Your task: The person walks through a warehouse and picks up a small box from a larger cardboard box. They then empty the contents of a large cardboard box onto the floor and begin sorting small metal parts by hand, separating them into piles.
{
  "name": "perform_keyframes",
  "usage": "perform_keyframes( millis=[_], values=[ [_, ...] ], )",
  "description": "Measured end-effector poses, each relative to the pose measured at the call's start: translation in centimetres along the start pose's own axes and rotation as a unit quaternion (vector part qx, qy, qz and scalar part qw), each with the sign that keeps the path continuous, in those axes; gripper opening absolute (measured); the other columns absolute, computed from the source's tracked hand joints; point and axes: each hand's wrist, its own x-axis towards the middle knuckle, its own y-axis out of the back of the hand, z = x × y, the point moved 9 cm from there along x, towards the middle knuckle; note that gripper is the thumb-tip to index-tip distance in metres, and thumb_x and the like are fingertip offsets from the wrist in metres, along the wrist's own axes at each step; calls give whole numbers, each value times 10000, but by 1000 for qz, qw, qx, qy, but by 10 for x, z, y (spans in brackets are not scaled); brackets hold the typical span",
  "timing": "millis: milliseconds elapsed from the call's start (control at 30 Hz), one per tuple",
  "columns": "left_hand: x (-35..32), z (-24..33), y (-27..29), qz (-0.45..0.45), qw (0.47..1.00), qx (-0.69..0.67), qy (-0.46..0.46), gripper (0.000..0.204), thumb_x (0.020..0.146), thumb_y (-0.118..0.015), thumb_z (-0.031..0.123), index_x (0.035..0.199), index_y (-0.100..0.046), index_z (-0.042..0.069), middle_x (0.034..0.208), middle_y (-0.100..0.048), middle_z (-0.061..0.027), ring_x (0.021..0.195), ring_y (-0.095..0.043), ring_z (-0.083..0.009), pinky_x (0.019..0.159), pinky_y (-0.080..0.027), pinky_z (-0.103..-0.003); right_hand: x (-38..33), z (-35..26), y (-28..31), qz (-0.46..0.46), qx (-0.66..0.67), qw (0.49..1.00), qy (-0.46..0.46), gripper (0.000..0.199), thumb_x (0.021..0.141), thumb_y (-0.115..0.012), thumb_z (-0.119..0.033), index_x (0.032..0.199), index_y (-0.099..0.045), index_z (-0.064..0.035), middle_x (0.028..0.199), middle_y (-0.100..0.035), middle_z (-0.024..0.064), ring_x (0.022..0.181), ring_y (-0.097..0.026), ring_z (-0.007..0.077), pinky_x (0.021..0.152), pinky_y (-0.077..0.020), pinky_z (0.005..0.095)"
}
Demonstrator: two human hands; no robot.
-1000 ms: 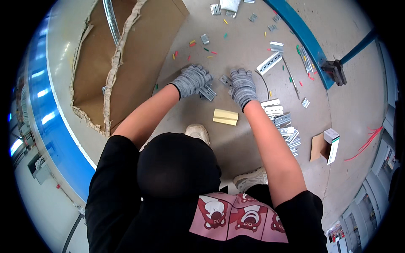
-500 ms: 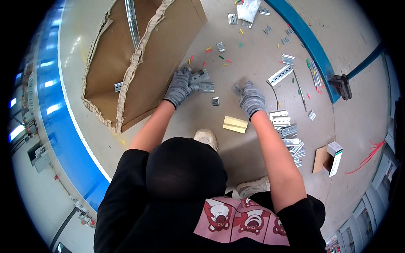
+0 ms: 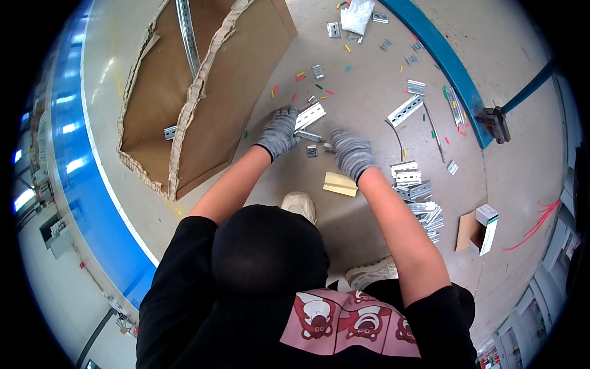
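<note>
My left hand, in a grey knit glove, grips the end of a short slotted DIN rail piece just above the floor. Under that rail and close to the fingertips lies a second metal rail piece. A very small rail offcut rests on the floor between my hands. My right hand, gloved the same way, is closed with its fingers toward the left. A bit of a small metal piece sticks out at its fingertips; the palm hides the rest. A yellow block lies just below this hand.
A torn-edged cardboard box with a long rail in it stands at left. Stacked rail pieces lie right of my right forearm. A small open carton, a blue metal frame and scattered coloured bits are further right and beyond.
My left hand has moved right and its rail piece is now tilted up toward the right. My right hand has come left and nearer, toward the left hand, with its metal piece.
</note>
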Motion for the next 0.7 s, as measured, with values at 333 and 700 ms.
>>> perform_keyframes(
  millis=[333,700],
  values=[
    [-2,16,5,-44,999,1,30,536,612,-791,216,1025,-497,43,1037,-538,-192,994,-549,-378,859,-463,-431,12,-50,-12,92,-24,994,49,314,762,-667,-292,1018,-617,-118,936,-650,109,916,-605,275,810,-459,428],
    [-34,22,-56,-178,850,-478,128,489,869,-637,134,1294,-423,19,1052,-598,-54,929,-550,-132,818,-481,-253,4,-24,1,161,110,979,-62,445,696,-744,-263,1074,-590,-86,998,-635,140,932,-613,315,822,-497,410]
  ],
)
